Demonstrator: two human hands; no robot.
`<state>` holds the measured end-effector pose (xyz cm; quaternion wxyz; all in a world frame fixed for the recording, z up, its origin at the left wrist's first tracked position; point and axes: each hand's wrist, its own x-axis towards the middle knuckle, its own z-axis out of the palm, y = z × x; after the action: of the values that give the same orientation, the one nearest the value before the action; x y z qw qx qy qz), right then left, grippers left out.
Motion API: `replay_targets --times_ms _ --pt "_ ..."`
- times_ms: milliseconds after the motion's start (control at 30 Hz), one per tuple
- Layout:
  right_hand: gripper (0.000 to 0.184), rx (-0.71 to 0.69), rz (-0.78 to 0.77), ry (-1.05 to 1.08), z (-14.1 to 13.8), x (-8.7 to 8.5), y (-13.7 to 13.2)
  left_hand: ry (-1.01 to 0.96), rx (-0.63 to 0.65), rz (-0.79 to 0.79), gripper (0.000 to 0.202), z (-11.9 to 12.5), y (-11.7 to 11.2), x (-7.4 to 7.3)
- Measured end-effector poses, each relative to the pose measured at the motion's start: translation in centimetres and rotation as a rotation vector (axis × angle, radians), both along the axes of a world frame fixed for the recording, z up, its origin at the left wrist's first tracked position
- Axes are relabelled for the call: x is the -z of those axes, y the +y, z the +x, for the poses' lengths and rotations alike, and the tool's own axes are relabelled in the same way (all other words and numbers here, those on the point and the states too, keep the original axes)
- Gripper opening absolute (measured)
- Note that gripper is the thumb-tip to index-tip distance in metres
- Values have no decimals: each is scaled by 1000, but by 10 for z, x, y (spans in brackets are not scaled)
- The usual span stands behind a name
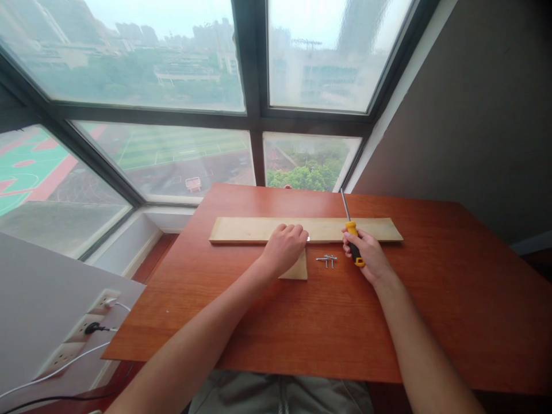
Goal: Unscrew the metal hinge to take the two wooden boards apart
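Observation:
My right hand [368,250] is wrapped round the yellow and black handle of a screwdriver [353,241], whose shaft points up and away from me. My left hand [285,247] is closed over the near edge of a long pale wooden board [241,229]. A small bright bit [307,238] shows beside its fingertips, too small to name. Under this hand a short wooden piece [297,270] extends toward me from the long board; the hand hides where they meet. Several silver screws [326,260] lie in a small group between my hands.
Everything lies on a reddish-brown wooden table [336,322]. Large framed windows [254,115] stand beyond its far edge, with a dark wall [483,115] to the right. Sockets with plugged-in cables [92,328] are on the low wall at left.

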<state>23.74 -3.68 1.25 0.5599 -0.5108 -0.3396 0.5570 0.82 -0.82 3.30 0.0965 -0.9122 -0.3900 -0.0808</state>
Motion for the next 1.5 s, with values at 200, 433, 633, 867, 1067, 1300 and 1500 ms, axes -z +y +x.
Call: replay_targets --times_ms 200,433,633,867,1067,1300,1500 --pt "32 8 -10 -8 1 2 1 -53 11 -48 16 1 -2 -4" --pt "33 7 -23 -9 2 4 1 7 96 -98 14 12 -9 -8" --pt "33 8 -27 -14 2 4 1 42 107 -130 12 28 -11 -7" --pt "33 9 -24 -18 1 1 1 28 63 -170 10 42 -8 1" --pt "33 10 -29 -19 0 1 1 29 30 -213 12 38 -12 -3" --pt "33 7 -20 -33 0 0 1 30 19 -209 13 31 -13 -5" --pt "34 12 -20 -28 0 -1 1 1 -25 -243 8 6 -34 -17"
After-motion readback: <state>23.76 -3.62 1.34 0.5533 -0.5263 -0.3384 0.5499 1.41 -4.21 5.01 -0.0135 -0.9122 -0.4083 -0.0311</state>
